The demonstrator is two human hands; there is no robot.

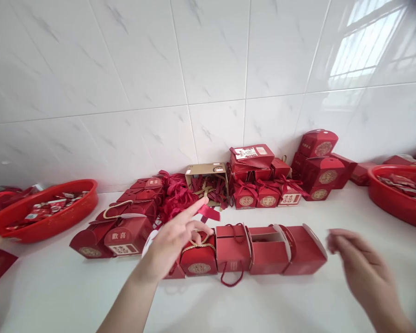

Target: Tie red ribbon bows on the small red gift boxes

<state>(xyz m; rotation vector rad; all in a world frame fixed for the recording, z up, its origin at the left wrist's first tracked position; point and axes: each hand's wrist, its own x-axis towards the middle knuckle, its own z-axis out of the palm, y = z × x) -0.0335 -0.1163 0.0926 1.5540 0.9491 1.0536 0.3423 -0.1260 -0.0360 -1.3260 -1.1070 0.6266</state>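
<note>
By red boxes, the left hand is spread, the right hand curled, its grip unclear.

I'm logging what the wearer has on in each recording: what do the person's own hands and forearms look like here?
Both the left hand and the right hand are ungloved. The left forearm is bare down to the picture's edge, with no sleeve, watch or bracelet showing. The right hand is blurred, so small details such as a ring can't be judged.
</note>
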